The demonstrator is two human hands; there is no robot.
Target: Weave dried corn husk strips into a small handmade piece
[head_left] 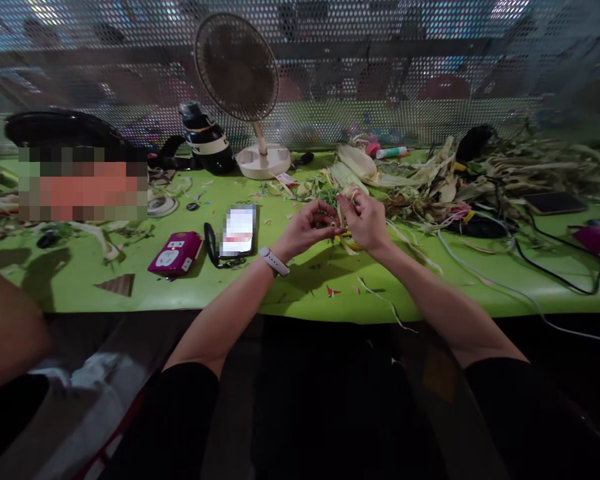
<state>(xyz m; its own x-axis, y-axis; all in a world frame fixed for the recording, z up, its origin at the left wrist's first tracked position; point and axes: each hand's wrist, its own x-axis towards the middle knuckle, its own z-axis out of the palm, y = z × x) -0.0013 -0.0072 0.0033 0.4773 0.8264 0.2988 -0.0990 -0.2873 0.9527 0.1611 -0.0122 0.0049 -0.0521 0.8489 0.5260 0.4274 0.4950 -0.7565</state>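
Right-hand fingers [349, 208] pinch pale husk [341, 212]; left-hand fingers [329, 233] curl, grip unclear to me. Leftward beyond them: black bottle [211, 152], contents hidden.

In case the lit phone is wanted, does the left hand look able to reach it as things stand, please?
Probably yes: the phone lies near the left hand, and nothing bulky seems to stand on the green table between them.

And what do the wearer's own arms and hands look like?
Black sleeves end around the elbows, leaving the forearms bare. Left hand and right hand are ungloved. A pale wristband with small dark holes circles the left wrist.
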